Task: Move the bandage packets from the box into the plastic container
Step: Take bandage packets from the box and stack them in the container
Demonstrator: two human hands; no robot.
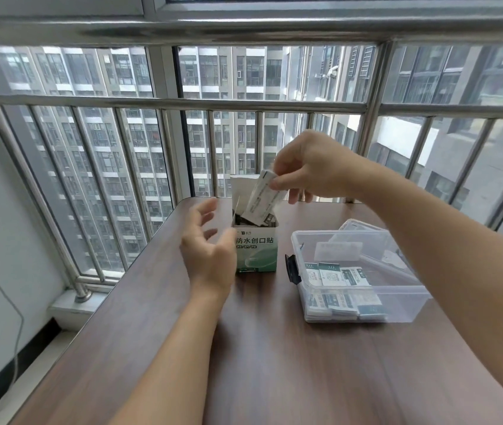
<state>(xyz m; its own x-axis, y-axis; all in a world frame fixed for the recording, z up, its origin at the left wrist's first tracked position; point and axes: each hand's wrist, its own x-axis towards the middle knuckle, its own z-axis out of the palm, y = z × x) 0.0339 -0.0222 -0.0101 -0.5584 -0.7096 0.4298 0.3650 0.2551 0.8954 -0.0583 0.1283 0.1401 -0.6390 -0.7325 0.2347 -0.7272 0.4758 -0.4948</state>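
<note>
An open green-and-white bandage box [255,253] stands upright on the brown table [274,363], with dark packets showing inside its top. My right hand [308,167] pinches a white bandage packet [259,199] that sticks up out of the box's opening, tilted. My left hand [208,246] hovers just left of the box with fingers spread and loosely bent, holding nothing. To the right sits a clear plastic container [363,302] holding several bandage packets [340,276] in rows.
The container's clear lid [363,231] lies behind it, with a black latch [292,269] on its left side. A metal window railing [164,102] runs behind the table's far edge. A thin cable [13,317] hangs down the left wall.
</note>
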